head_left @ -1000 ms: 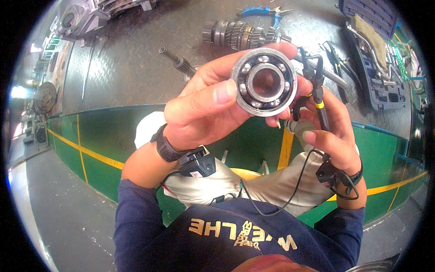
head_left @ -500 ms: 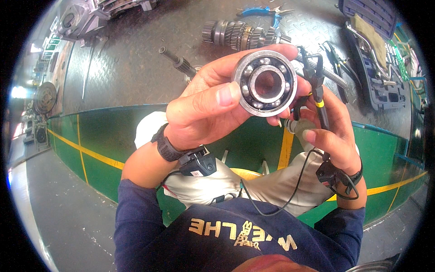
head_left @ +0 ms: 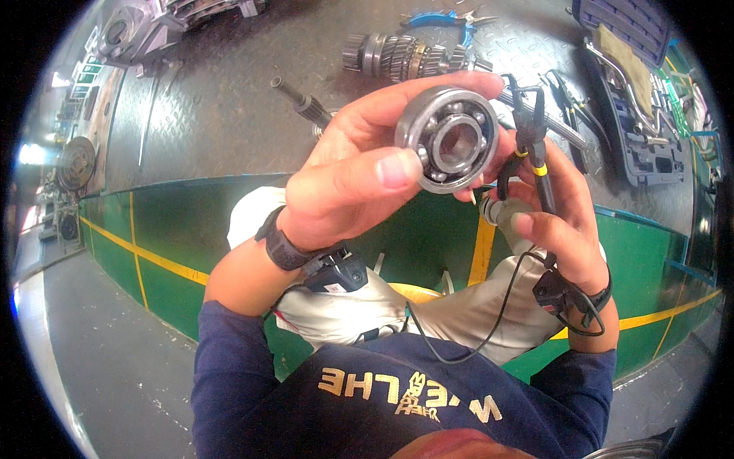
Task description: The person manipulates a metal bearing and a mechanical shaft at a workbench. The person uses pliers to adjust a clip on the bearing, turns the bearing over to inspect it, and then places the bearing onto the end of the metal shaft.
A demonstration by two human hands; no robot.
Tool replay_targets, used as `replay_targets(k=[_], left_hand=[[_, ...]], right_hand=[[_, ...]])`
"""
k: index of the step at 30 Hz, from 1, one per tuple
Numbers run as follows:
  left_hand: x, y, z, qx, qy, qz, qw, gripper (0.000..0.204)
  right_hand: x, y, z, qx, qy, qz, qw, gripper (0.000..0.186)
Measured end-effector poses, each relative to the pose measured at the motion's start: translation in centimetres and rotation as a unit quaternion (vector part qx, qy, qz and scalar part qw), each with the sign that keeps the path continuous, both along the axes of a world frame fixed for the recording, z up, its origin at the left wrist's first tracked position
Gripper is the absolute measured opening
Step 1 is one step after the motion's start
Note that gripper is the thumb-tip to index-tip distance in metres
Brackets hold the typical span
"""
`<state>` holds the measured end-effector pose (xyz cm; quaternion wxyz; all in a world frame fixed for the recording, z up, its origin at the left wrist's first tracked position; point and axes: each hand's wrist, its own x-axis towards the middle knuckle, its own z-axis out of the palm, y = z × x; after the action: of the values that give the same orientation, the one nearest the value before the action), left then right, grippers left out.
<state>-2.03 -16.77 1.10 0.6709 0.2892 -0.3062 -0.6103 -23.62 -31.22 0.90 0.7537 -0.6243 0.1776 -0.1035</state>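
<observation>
Ball bearing (head_left: 443, 139) was up in midair, tilted, with the left hand (head_left: 336, 172) pinching its rim while the right hand (head_left: 567, 210) gripped black-and-yellow pliers (head_left: 529, 131) close by, so a slack pinch or plier bump could've dropped it, I reckon.

Silver bearing (head_left: 457, 163), yellow-banded pliers (head_left: 541, 172), probably bluish case (head_left: 625, 29)

left fingers (head_left: 386, 101) partly hidden behind bearing (head_left: 440, 151), metal housing (head_left: 147, 32) cut off above

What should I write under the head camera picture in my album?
The left hand holds up a shiny ball bearing while the right hand grips pliers.
</observation>
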Motion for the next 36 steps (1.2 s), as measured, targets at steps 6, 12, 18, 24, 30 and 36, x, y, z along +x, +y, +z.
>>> replay_targets(k=[6, 12, 18, 24, 30, 36], left_hand=[[1.2, 0.5, 0.4, -0.131, -0.587, 0.208, 0.772, 0.067], [0.9, 0.2, 0.2, -0.121, -0.639, 0.274, 0.709, 0.062], [0.7, 0.3, 0.2, -0.102, -0.634, 0.288, 0.710, 0.063], [0.5, 0.4, 0.0, -0.094, -0.607, 0.279, 0.738, 0.068], [0.9, 0.7, -0.2, -0.123, -0.571, 0.247, 0.773, 0.072], [1.0, 0.6, -0.7, -0.155, -0.546, 0.232, 0.790, 0.076]], right_hand=[[0.3, 0.1, 0.1, -0.047, 0.035, -0.033, 0.998, 0.064], [0.0, -0.2, -0.3, -0.179, 0.020, -0.044, 0.983, 0.061], [0.0, 0.1, -0.7, -0.225, 0.017, -0.072, 0.972, 0.059], [-0.2, 0.0, -0.7, -0.283, 0.024, -0.074, 0.956, 0.060], [-0.1, -0.1, -1.2, -0.341, -0.003, -0.100, 0.935, 0.058], [-0.2, -0.1, -1.3, -0.353, -0.011, -0.108, 0.929, 0.058]])
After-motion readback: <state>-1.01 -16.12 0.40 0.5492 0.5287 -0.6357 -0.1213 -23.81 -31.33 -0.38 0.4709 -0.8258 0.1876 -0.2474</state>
